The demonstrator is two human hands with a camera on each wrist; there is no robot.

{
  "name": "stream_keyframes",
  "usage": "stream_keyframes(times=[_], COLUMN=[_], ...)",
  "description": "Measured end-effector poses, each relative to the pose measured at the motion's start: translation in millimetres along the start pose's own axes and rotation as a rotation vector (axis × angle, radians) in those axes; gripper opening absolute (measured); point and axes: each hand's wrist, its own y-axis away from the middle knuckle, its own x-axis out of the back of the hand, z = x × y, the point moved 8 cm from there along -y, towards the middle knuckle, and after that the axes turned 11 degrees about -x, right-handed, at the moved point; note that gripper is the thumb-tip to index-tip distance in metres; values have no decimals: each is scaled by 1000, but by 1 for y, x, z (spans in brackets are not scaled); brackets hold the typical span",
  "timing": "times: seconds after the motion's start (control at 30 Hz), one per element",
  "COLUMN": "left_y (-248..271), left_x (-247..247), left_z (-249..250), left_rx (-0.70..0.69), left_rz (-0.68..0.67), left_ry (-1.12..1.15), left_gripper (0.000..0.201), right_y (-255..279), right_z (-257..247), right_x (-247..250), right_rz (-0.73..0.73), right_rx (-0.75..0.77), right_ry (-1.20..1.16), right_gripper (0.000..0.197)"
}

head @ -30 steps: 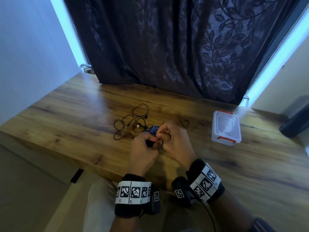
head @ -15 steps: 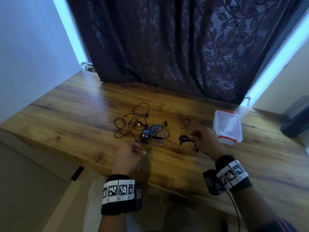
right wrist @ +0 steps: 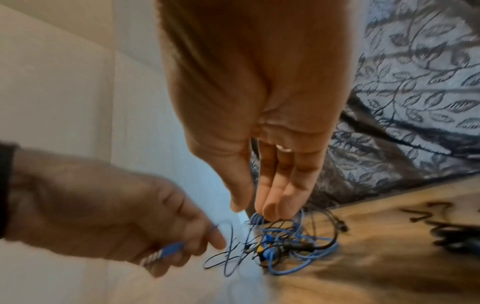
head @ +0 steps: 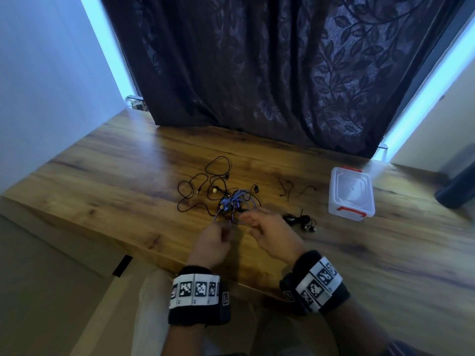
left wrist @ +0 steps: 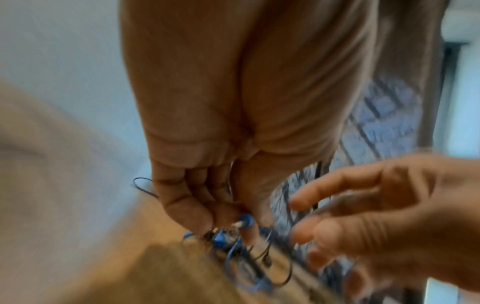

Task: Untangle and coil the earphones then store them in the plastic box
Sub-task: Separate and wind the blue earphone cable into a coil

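A tangle of blue and black earphones (head: pixel 236 201) lies mid-table on the wooden table (head: pixel 128 176). My left hand (head: pixel 226 229) is at the tangle's near edge, its curled fingers pinching the blue earphone plug (left wrist: pixel 244 224). My right hand (head: pixel 246 219) reaches in from the right, and its straight fingertips (right wrist: pixel 270 211) touch a blue cable loop (right wrist: pixel 255 219). A coiled black earphone set (head: pixel 300 222) lies free just right of my right hand. The clear plastic box (head: pixel 352 194) with red latches stands further right, its lid on.
Loose thin black wire pieces (head: pixel 290 188) lie between the tangle and the box. A dark patterned curtain (head: pixel 257 73) hangs behind the table's far edge. The near table edge runs just under my wrists. A dark object (head: pixel 457 191) sits at the far right.
Both hands held the black coil together; the right hand carried it right and let it go. Both hands then came to the blue tangle, and the left took hold of the blue plug.
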Motion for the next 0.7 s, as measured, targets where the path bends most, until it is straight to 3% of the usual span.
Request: stream_keyframes(times=[0.1, 0.2, 0.33, 0.47, 0.5, 0.6, 0.7], left_y=[9, 16, 20, 24, 25, 26, 28], left_x=[25, 47, 55, 53, 53, 57, 62], left_z=[21, 35, 41, 51, 53, 56, 66], left_rx=[-132, -235, -231, -246, -241, -296, -414], left_rz=[20, 83, 101, 50, 39, 27, 82], left_ry=[153, 256, 595, 868, 910, 908, 879], left_gripper=[21, 18, 22, 16, 23, 36, 28], right_y=[-8, -13, -13, -8, -7, -6, -4], right_z=[-19, -39, -60, -73, -74, -73, -74], right_x=[-3, 10, 31, 41, 43, 48, 48], right_rz=[5, 99, 206, 247, 254, 278, 272], right_rx=[76, 186, 295, 361, 370, 388, 376], right_ry=[-106, -203, -302, -255, -248, -233, -239], right_gripper=[56, 48, 27, 30, 32, 38, 39])
